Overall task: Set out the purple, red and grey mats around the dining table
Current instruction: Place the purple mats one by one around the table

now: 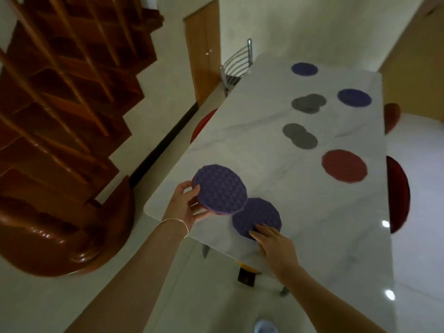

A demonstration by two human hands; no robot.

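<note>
Left hand (186,204) grips a small stack of mats (220,191), purple on top with a red edge showing beneath, held above the near corner of the desk (276,131). Right hand (274,241) lies fingers flat on a purple mat (257,217) close to that corner, pressing rather than gripping it. Red mat (344,165), grey pairs and two purple mats lie farther from the corner.

Risk: the mat under the right hand sits near the desk edge; a sideways drag on the glossy top could push it off. The held stack could fan and shed its lower mat if the grip loosens.

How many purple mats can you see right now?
4: two at the far end, one under the right hand, one topping the left hand's stack. More may hide beneath.
</note>
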